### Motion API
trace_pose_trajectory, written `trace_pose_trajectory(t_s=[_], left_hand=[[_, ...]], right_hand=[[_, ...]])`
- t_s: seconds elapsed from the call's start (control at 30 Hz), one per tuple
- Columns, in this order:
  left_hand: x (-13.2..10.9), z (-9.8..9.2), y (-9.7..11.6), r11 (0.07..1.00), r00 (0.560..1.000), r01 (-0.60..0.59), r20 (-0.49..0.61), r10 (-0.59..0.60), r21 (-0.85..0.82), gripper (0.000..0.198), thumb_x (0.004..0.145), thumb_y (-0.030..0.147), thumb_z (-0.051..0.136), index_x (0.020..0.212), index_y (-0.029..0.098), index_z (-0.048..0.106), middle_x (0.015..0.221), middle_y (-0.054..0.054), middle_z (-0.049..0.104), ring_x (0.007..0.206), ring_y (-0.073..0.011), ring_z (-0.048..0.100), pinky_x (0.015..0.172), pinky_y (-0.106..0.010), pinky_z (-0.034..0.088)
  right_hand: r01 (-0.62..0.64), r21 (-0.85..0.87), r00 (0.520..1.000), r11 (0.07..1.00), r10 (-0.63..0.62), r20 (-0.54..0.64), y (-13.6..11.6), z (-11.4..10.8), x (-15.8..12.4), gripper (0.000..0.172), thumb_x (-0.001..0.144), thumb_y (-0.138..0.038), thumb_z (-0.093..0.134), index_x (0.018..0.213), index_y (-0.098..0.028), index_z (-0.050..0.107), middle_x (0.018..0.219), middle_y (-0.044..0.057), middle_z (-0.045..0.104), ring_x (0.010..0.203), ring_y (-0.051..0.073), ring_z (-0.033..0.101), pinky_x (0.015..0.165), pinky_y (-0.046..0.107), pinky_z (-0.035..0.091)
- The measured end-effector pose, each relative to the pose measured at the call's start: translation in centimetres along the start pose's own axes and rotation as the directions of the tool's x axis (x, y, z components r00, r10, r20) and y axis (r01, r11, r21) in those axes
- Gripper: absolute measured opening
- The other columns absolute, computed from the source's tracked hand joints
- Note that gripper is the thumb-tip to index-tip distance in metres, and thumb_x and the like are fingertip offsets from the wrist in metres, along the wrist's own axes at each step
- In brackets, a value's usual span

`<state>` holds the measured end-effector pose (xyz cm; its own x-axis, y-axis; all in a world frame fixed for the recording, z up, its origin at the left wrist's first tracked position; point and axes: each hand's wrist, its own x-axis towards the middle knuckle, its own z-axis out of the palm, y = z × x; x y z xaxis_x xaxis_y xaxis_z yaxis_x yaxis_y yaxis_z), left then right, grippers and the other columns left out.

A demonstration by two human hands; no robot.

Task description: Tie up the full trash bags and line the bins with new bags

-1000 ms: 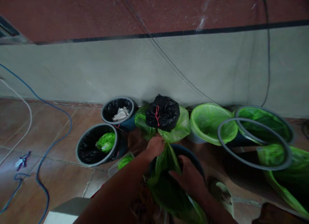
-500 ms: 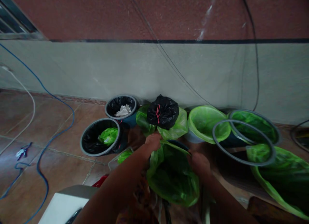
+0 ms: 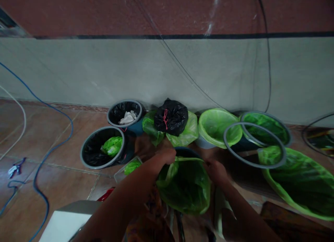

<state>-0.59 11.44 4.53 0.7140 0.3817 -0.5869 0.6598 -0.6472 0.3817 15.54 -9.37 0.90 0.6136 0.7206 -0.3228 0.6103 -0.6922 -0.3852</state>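
A green bin liner (image 3: pixel 186 190) hangs open between my hands, in front of my body. My left hand (image 3: pixel 167 155) is closed on the left side of its far rim. Closed on the right side of that rim is my right hand (image 3: pixel 215 168). The stretch of rim between them looks taut. Just beyond it shows the dark blue edge of a bin (image 3: pixel 186 151), mostly hidden by the liner. A tied black bag (image 3: pixel 172 117) with a red string rests on green plastic (image 3: pixel 186 130) behind.
Two black-lined bins (image 3: pixel 103 148) stand left. To the right are a green-lined bin (image 3: pixel 220 127), another lined bin (image 3: pixel 266 129), a loose grey ring (image 3: pixel 227 144) and a large green liner (image 3: pixel 297 183). A blue cable (image 3: pixel 60 141) and keys (image 3: pixel 17 168) lie on the floor.
The view has shifted slightly. Both hands keep hold of the liner; its far rim is now straighter and more of the dark blue bin edge shows behind it.
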Motion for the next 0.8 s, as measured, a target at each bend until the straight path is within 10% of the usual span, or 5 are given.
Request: trace_pose_trajectory(t_s=[0.37,0.8], left_hand=[[1.1,-1.6,-2.0,0.989,0.984,0.114,-0.127,-0.126,-0.099,0.026,0.088,0.022,0.055,0.095,0.014,0.079,0.087,-0.005,0.075,0.086,-0.0171,0.067,0.079,-0.024,0.05],[2.9,-0.5,-2.2,0.939,0.938,0.242,-0.189,-0.291,-0.246,0.029,0.094,0.029,0.053,0.099,0.017,0.078,0.101,-0.009,0.077,0.095,-0.019,0.069,0.082,-0.024,0.048]], right_hand=[[-0.128,0.502,0.992,0.855,0.108,0.069,1.7,1.1,3.6,0.041,0.082,-0.047,0.054,0.088,-0.015,0.08,0.079,0.008,0.077,0.08,0.025,0.072,0.07,0.031,0.052],[-0.241,0.493,0.965,0.836,0.262,0.027,-0.7,2.7,4.9,0.04,0.086,-0.04,0.048,0.087,-0.015,0.079,0.087,0.012,0.078,0.085,0.027,0.073,0.075,0.034,0.054]])
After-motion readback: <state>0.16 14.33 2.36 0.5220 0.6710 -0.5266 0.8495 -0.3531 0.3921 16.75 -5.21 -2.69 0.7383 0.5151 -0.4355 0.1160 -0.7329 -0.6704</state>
